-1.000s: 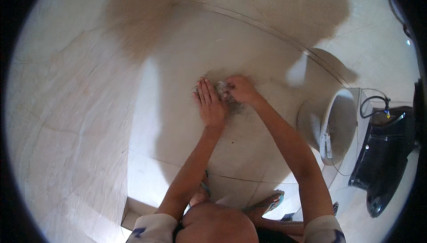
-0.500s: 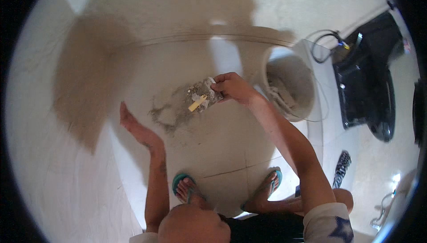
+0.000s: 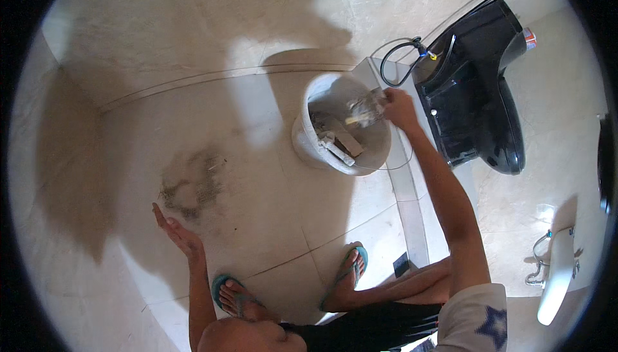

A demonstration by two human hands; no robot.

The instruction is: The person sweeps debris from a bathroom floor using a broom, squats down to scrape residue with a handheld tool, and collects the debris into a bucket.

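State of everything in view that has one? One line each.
Right hand: closed on flat scrap
Flat scrap: held at the bucket's mouth, blurred
Left hand: open, empty
Bucket: upright, uncovered, partly filled
Rubble: loose inside bucket
Dust patch: spread thin, uncollected
Flip-flops: worn
Black hose: looped

Floor [image 3: 270, 204] beige; smudge [image 3: 207, 177] toward its left edge dark grey. Bucket [image 3: 304, 141] off-white. Toilet [image 3: 473, 85] black. Flip-flops [image 3: 219, 285] teal. Sleeve [image 3: 467, 313] pale, navy star [image 3: 494, 327].
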